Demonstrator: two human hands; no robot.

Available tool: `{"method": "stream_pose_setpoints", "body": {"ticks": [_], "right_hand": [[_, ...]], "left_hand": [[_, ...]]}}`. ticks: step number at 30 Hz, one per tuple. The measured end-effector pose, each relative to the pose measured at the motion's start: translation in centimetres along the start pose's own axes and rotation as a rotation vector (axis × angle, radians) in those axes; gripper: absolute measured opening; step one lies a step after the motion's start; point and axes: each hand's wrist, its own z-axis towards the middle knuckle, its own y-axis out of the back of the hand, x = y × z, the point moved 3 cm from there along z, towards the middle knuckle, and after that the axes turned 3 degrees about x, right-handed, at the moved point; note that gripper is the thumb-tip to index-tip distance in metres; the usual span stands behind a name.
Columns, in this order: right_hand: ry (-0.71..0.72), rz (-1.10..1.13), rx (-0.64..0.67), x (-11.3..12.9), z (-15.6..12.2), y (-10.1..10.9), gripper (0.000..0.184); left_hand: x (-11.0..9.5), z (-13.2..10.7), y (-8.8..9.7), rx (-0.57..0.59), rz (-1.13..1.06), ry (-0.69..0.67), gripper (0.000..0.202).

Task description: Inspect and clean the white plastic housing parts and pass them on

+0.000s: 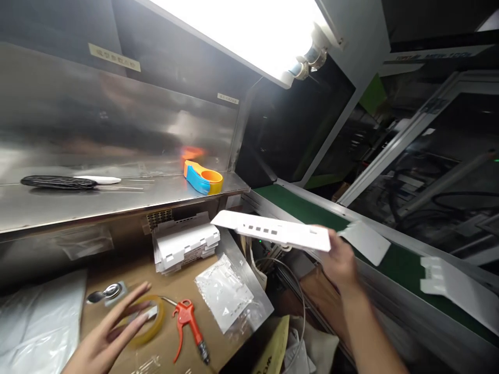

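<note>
My right hand [340,259] grips one end of a long white plastic panel [273,229] with small rectangular cut-outs, held level above the gap between bench and conveyor. My left hand [111,332] hovers with fingers stretched apart over a roll of clear yellowish tape [153,321] on the brown bench top, holding nothing. A stack of the same white panels [186,247] sits under the steel shelf. Beside the tape lies a red-handled air blow gun [187,323].
A steel shelf [117,200] carries an orange-and-blue tape dispenser [203,179] and a dark tool with a white tip [64,182]. A bagged white part [224,293] lies on the bench. More white panels [448,283] ride the green conveyor belt [312,208] at right. A bright lamp hangs overhead.
</note>
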Motion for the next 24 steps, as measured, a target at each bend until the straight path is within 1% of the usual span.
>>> {"method": "stream_pose_setpoints", "body": {"ticks": [1, 2, 4, 5, 7, 9, 12, 15, 17, 19, 24], "right_hand": [[0.048, 0.099, 0.053, 1.7, -1.3, -2.9, 0.038], [0.095, 0.197, 0.105, 3.4, -2.5, -5.8, 0.035], [0.17, 0.38, 0.191, 6.5, -4.6, -11.3, 0.031], [0.192, 0.461, 0.216, 7.8, -5.4, -13.7, 0.031], [0.205, 0.598, 0.242, 10.0, -6.9, -17.4, 0.032], [0.19, 0.697, 0.254, 11.7, -7.9, -20.1, 0.031], [0.164, 0.78, 0.278, 13.5, -8.7, -22.8, 0.028], [0.159, 0.821, 0.309, 14.9, -8.7, -24.8, 0.032], [0.169, 0.84, 0.343, 15.7, -8.6, -25.9, 0.037], [0.181, 0.854, 0.379, 16.3, -8.5, -26.9, 0.042], [0.214, 0.884, 0.427, 16.9, -8.2, -28.6, 0.047]], "left_hand": [[-0.8, 0.5, 0.1, 0.04, -0.076, -0.042, 0.066], [-1.7, 0.7, 0.3, 0.069, -0.167, -0.09, 0.072], [-3.6, 0.2, 1.1, 0.055, -0.374, -0.203, 0.076], [-4.4, -0.4, 1.8, 0.033, -0.431, -0.243, 0.077], [-5.4, -2.1, 3.5, -0.049, -0.466, -0.275, 0.076], [-5.7, -4.3, 5.6, -0.141, -0.439, -0.257, 0.078], [-5.8, -7.7, 8.6, -0.286, -0.364, -0.254, 0.087], [-6.2, -10.4, 10.6, -0.42, -0.304, -0.297, 0.082], [-6.3, -11.8, 11.3, -0.482, -0.289, -0.305, 0.077], [-6.4, -12.8, 11.9, -0.52, -0.249, -0.301, 0.073], [-6.4, -14.3, 12.9, -0.546, -0.132, -0.311, 0.069]]}}
